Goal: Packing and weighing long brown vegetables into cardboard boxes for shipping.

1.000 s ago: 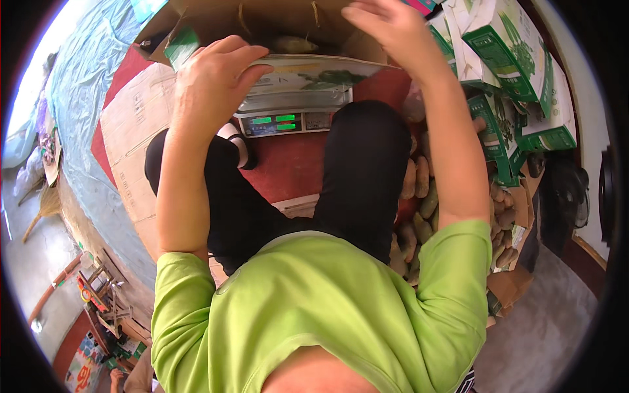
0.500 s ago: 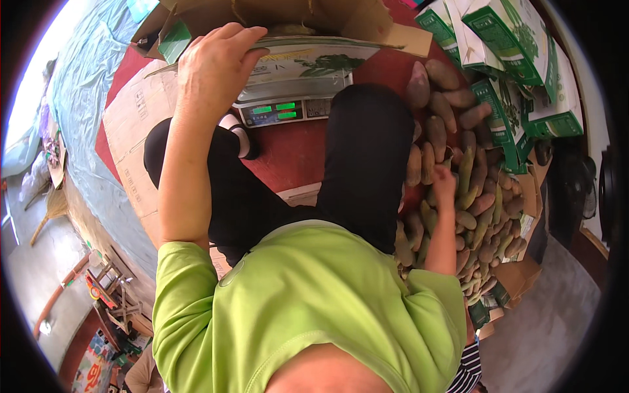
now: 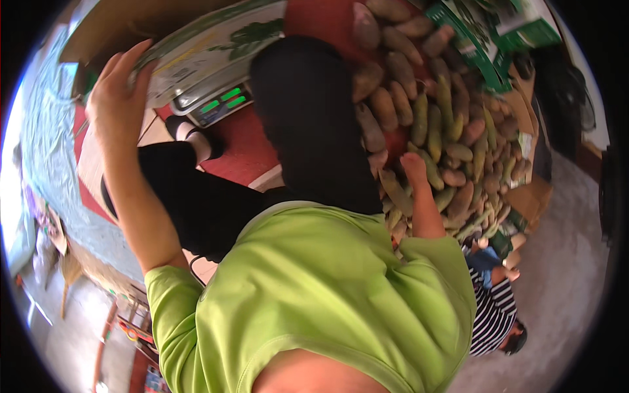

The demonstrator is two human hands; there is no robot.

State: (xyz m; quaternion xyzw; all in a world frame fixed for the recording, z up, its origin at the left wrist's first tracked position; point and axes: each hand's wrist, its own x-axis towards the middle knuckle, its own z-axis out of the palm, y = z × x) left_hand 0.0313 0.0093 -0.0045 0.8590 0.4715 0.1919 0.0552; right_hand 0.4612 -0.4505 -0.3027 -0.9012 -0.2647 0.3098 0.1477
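Note:
At the upper left, my left hand [image 3: 119, 98] is at the near corner of a printed cardboard box [image 3: 216, 46], the rim between fingers and thumb. Below that box is a scale [image 3: 216, 105] with green lit displays. To the right of my leg, my right hand [image 3: 414, 168] reaches low into a heap of brownish-red tubers [image 3: 384, 109]. Long green tubers [image 3: 435, 131] lie among them, close by its fingertips. Those fingers are small and blurred, so their grip does not show.
Green-and-white cartons [image 3: 524, 26] stand at the upper right beyond the heap. A person in a striped top [image 3: 491, 311] is at the lower right, near the heap's end. Pale blue plastic sheeting [image 3: 49, 124] covers the left side. My legs flank the red floor covering [image 3: 246, 141].
The view has turned, so the box and scale now appear further left and tilted. My left hand stays at the box. My right hand appears nearer to me along the heap.

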